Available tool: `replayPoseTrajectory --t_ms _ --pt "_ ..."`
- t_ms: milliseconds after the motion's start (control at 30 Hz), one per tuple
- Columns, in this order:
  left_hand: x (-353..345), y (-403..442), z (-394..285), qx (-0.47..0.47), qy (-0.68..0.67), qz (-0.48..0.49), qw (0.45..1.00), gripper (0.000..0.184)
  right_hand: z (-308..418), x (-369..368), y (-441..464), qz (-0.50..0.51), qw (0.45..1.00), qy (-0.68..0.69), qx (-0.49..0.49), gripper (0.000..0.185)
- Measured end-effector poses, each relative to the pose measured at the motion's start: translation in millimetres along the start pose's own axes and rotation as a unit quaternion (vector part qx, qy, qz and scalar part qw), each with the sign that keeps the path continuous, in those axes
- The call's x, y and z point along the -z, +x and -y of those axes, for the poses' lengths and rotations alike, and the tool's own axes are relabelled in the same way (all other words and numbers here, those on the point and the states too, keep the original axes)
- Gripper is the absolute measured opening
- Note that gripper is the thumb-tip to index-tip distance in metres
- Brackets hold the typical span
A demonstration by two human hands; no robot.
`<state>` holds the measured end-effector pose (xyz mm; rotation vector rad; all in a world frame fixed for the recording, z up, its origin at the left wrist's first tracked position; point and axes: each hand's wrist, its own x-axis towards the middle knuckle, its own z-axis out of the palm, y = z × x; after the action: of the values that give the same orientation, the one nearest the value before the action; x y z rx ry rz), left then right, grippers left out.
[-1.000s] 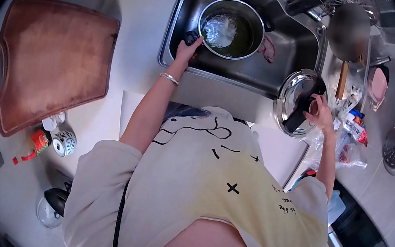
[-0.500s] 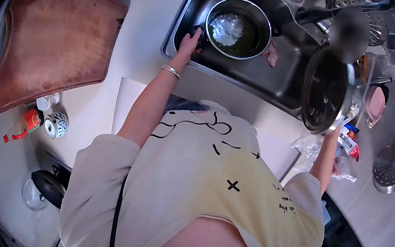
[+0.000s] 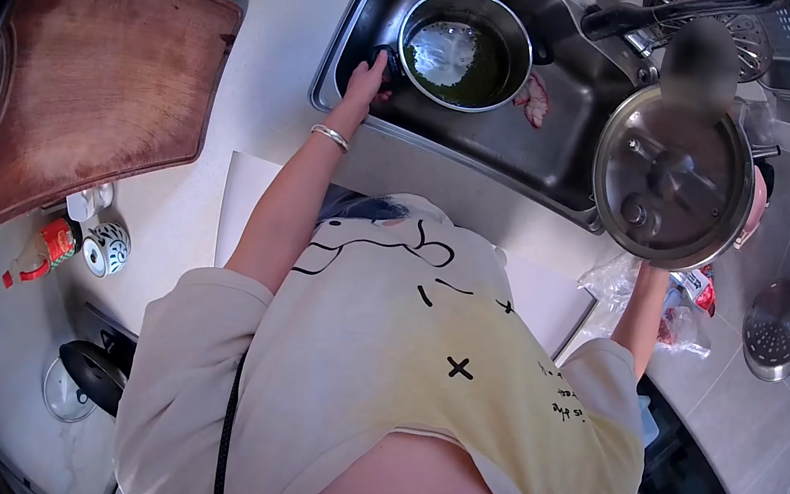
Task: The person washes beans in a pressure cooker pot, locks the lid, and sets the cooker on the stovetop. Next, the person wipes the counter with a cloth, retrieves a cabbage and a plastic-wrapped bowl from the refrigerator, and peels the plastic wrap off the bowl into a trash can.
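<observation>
A metal pot (image 3: 459, 94) with greenish liquid and green bits inside sits in the steel sink (image 3: 569, 160). My left hand (image 3: 366, 80) is closed round the pot's black handle (image 3: 388, 64) at the sink's left side. On the right, a round metal lid (image 3: 672, 180) is raised with its underside facing the camera. My right hand is hidden behind the lid; only the forearm shows below it. A piece of raw meat (image 3: 535, 100) lies in the sink just right of the pot.
A wooden cutting board (image 3: 105, 80) lies at the left, with a patterned jar (image 3: 106, 249) and a red-labelled bottle (image 3: 55, 243) below it. A black faucet (image 3: 639, 21) reaches over the sink's back right. A perforated strainer (image 3: 777, 331) and plastic bags (image 3: 613, 280) are at the right.
The lid was lifted off the counter by my right hand and turned over, its underside now towards the camera. My right hand has gone out of sight behind it. My left hand keeps hold of the handle.
</observation>
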<state>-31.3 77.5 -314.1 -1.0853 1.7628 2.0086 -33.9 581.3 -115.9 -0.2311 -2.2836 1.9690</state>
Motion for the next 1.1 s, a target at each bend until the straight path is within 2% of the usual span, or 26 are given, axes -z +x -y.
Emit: replayPoseTrajectory --t_ms 400,467,533,700,800,900,1000,1033,1100 --pt "1 8 8 0.004 -0.01 0.006 1.0 0.052 6 -22 22 -0.012 1.0 -0.013 0.021 0.045" --pt "1 6 6 0.004 -0.008 0.006 1.0 0.052 40 -54 18 0.033 0.982 -0.155 0.106 0.041" --pt "1 6 6 0.002 -0.005 0.003 1.0 0.051 56 -74 10 0.042 0.969 -0.201 0.141 0.033" --pt "1 7 6 0.004 0.004 0.0 1.0 0.051 61 -90 3 0.059 0.963 -0.248 0.087 0.029" --pt "1 7 6 0.002 0.001 0.005 1.0 0.05 61 -98 2 0.064 0.958 -0.253 0.117 0.03" --pt "1 8 7 0.002 0.007 0.001 1.0 0.051 64 -105 0 0.058 0.925 -0.333 0.173 0.031" --pt "-2 -4 -1 -0.004 0.021 -0.041 0.999 0.052 71 -114 -4 0.055 0.907 -0.377 0.178 0.031" --pt "-4 -2 2 -0.054 0.104 -0.121 0.986 0.051 75 -118 -6 0.058 0.903 -0.39 0.174 0.032" --pt "-9 2 11 -0.152 0.265 -0.274 0.912 0.05 82 -125 -9 0.064 0.893 -0.415 0.165 0.032"
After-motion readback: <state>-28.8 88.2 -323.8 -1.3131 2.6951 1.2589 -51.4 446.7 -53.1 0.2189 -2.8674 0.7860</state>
